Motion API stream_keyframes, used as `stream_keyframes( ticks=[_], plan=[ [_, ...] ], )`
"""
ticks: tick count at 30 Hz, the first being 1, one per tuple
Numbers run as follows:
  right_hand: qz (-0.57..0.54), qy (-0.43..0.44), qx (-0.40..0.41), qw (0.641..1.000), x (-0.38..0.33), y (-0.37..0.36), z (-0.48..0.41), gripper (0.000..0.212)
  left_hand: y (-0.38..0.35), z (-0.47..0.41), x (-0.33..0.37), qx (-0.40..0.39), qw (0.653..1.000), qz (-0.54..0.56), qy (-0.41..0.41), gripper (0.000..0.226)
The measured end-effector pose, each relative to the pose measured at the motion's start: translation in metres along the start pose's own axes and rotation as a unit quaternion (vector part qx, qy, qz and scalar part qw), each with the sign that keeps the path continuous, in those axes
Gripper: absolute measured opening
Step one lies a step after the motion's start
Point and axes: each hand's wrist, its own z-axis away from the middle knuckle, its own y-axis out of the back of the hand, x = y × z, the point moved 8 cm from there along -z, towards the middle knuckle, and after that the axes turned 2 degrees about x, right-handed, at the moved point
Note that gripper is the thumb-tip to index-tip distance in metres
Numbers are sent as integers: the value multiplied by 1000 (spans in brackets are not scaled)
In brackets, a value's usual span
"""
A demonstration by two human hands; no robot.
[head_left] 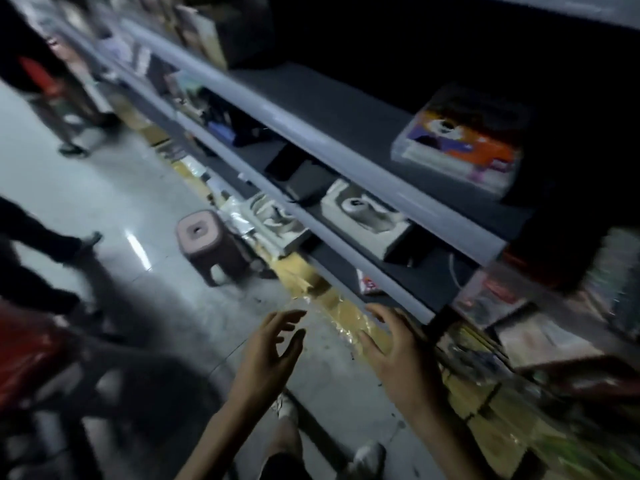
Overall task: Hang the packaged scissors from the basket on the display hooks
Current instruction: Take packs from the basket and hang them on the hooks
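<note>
hands come first: the left hand (273, 355) is held low in the middle of the view, fingers spread wide and a little bent, holding nothing. the right hand (394, 355) is just beside it, palm turned toward the left one, fingers likewise spread and holding nothing. its fingertips overlap the front edge of the lowest shelf (391, 292), but the blur hides whether they touch it.

under the forearms the person's white shoes (369, 459) stand on the pale floor (121, 202). at the lower left is a red shape (27, 351), too smeared to tell whether it is the basket. right of the right hand are clear packages (491, 296), heavily blurred. whether any of them are the packaged scissors, or hang on display hooks, cannot be told.

yellow-brown cartons (346, 313) lie along the foot of the shelving. further out, a small pinkish stool (207, 244) stands on the floor just beside them. the grey shelves run diagonally toward the upper left. the middle one holds white boxes (367, 220), and the upper one holds a flat box with orange and purple print (460, 140). at the far left, dark trouser legs (34, 237) of other people stand well apart from the hands.
</note>
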Motion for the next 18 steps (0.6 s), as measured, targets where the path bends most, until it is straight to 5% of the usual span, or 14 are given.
stream_keyframes(
  ticks=[10,18],
  plan=[
    [59,151,-227,960,-125,-196,-87,42,163,22,-128,208,966,1,152,31],
    [133,278,-361,880,-257,-350,-116,42,288,34,-213,340,909,36,239,26]
  ],
)
